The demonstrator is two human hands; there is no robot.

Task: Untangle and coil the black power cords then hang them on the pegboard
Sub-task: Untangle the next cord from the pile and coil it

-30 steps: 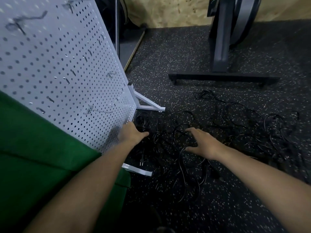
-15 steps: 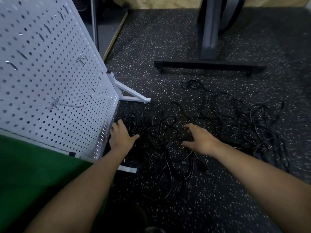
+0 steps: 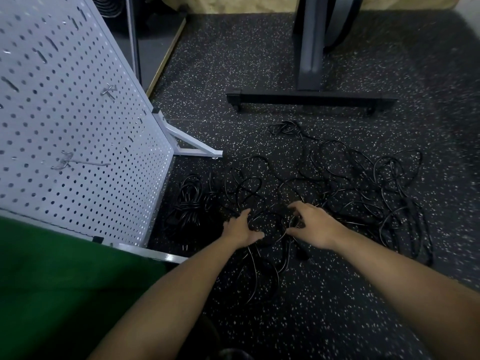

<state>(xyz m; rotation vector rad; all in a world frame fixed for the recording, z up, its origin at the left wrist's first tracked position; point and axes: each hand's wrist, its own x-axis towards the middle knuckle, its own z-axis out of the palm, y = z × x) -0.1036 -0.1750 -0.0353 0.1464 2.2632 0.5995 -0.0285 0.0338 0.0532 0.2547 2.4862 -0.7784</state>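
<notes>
Your left hand lies flat, fingers straight, on the tangled black power cords. Your right hand claws into them just beside it; I cannot tell whether it grips.

Left hand and right hand hover over tangled black cords.

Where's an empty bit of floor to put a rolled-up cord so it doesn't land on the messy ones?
Bare floor lies on the person's side of the tangled cords, and also between the tangle and the black stand base. It is crowded from the bundled cord by the pegboard rightwards.
</notes>
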